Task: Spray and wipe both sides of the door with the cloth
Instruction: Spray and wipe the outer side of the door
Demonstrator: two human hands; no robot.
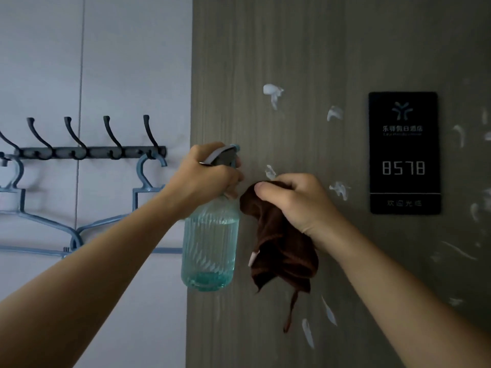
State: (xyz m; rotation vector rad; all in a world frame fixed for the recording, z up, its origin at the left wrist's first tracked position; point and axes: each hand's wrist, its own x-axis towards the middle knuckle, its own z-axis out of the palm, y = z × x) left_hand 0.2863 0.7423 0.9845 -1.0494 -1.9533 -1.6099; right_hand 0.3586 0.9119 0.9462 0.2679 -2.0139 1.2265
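Observation:
A grey-brown wood-grain door (305, 62) fills the right side, dotted with several white foam smears (272, 92). My left hand (204, 179) grips the neck and trigger of a ribbed pale-blue glass spray bottle (210, 245), with the nozzle pointed at the door near its left edge. Just to the right, my right hand (295, 200) holds a bunched dark brown cloth (281, 248) close against the door, most of it hanging below my fist.
A black plaque (403, 152) reading 8578 is fixed to the door at the right. On the white wall (132, 62) to the left, a dark hook rack (90, 151) carries blue hangers (77, 232).

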